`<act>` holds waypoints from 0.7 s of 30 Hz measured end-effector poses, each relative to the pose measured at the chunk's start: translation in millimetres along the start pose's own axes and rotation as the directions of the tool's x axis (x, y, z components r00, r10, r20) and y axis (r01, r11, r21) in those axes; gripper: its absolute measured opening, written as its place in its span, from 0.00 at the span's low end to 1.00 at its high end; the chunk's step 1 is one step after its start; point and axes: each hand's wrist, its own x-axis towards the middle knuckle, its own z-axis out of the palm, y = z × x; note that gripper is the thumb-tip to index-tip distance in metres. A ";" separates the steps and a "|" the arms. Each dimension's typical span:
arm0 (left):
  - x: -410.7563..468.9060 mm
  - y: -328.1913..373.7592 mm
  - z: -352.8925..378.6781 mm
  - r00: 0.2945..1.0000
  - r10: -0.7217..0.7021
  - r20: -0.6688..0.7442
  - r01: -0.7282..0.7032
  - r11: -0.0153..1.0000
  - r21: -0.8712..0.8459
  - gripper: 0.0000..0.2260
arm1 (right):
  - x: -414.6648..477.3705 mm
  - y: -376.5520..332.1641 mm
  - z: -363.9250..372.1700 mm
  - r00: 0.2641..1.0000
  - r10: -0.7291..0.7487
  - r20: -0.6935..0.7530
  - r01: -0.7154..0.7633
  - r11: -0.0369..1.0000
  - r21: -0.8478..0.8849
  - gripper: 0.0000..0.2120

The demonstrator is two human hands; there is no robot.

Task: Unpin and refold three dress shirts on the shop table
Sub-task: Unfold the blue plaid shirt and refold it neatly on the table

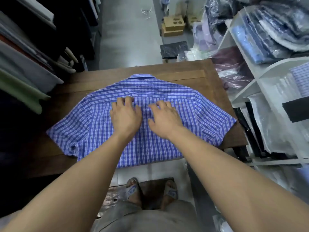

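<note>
Blue checked short-sleeved shirt [150, 148], spread flat and back-upward on a dark wooden counter [192, 71]. Collar [140, 76] pointing away, toward the far edge; hem [150, 163] hanging just over the near edge.

Left hand [125, 114] and right hand [164, 118] side by side on the upper back, just below the shoulder seam. Both palms down, fingers spread and nearly straight, pressing the cloth, gripping nothing.

Judged progress: opened out fully and being smoothed, so probably unpinned already, though pins too small to make out in this slightly blurred view. No fold begun: both sleeves out to the sides, body at full width. Sleeves, sides and bottom all left to fold in. No other loose shirt on the counter; impossible to tell whether first, second or third of the three.

Edges and room: right sleeve [217, 124] reaching the counter's right edge, close to slipping over. Left sleeve [66, 131] lying on wood, with a bare strip beyond it. Bare wood also past the collar. Little spare width for folding, more depth at the far side.

Around the counter: white shelves [250, 87] stacked with bagged shirts [260, 34] close on the right. Rolls of fabric [25, 81] close on the left. Grey floor [127, 39] beyond, with cardboard boxes [173, 25] well away.
</note>
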 end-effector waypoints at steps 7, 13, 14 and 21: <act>-13.3 -125.2 -49.4 0.925 -0.381 0.014 0.381 0.925 0.013 0.18 | 44.7 -111.4 26.7 0.925 -0.299 0.237 0.299 0.954 0.036 0.31; -39.0 -189.7 -70.2 0.837 -0.480 0.262 0.447 0.876 0.180 0.29 | 62.9 -145.2 57.3 0.874 -0.191 0.446 0.286 0.946 -0.155 0.37; -38.9 -193.8 -72.1 0.819 -0.504 0.276 0.476 0.864 0.165 0.29 | 64.7 -149.0 57.8 0.877 -0.167 0.451 0.274 0.944 -0.183 0.38; -34.9 -203.8 -78.6 0.742 -0.578 0.340 0.584 0.806 0.095 0.36 | 66.8 -191.2 55.7 0.944 -0.128 0.305 0.211 0.943 -0.257 0.35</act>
